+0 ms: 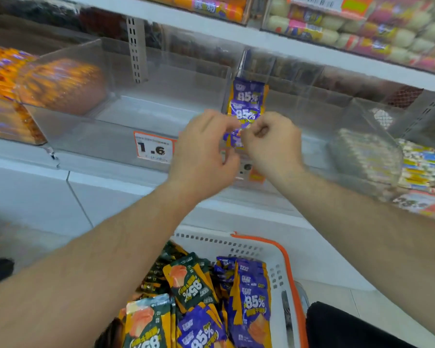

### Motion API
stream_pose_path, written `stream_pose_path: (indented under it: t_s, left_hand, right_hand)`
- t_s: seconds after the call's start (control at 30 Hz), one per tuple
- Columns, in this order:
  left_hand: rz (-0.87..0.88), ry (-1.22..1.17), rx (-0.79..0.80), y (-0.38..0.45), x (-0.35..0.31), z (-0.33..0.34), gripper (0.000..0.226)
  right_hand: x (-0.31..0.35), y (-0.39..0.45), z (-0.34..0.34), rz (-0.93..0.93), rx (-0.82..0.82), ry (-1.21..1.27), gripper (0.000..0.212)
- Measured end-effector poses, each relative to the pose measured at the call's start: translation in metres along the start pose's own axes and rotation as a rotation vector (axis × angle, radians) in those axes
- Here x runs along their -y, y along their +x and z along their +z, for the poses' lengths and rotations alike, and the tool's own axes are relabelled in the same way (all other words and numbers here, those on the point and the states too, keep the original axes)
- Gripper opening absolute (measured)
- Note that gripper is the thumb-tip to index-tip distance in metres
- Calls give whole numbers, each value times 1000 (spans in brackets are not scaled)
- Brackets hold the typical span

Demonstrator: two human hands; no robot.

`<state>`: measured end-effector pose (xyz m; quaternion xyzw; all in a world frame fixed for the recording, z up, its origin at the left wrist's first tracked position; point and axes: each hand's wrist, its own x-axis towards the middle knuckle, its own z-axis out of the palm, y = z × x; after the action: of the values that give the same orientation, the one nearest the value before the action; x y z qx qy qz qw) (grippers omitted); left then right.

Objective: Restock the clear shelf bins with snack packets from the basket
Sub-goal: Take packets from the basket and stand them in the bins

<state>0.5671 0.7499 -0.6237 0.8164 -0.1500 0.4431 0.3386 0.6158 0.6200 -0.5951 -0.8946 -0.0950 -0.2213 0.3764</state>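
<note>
Fingers (pixel 232 126) pinch purple packets (pixel 246 101) at clear bin (pixel 141 79); basket (pixel 274 249) holds more.

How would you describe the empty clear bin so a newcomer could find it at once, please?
On the middle shelf, find the orange price tag reading 1.6. The clear bin directly behind it is the one. Unlike the bin of orange packets to its left, it holds nothing.

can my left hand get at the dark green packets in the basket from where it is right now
Probably yes. The left hand is up at the shelf, pinching the purple packets together with the right hand. The dark green packets lie uncovered in the basket below, once it lets go.
</note>
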Motion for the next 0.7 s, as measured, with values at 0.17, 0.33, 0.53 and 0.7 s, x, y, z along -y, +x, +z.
stream_pose_path:
  t_s: [0.17, 0.33, 0.53, 0.7]
  left_hand:
    - [-387, -129, 284, -106, -8, -6, 42]
    - [-615, -104, 501, -174, -8, -9, 44]
    - [-845, -122, 678, -229, -4, -5, 42]
    - [-895, -101, 746, -241, -3, -5, 41]
  right_hand:
    - [-27, -76, 20, -197, 209, 44, 23]
    - [-72, -137, 48, -30, 709, -139, 16]
    - [-117, -204, 91, 1, 1468, -518, 39]
    - [-119, -251, 98, -52, 1578, -770, 119]
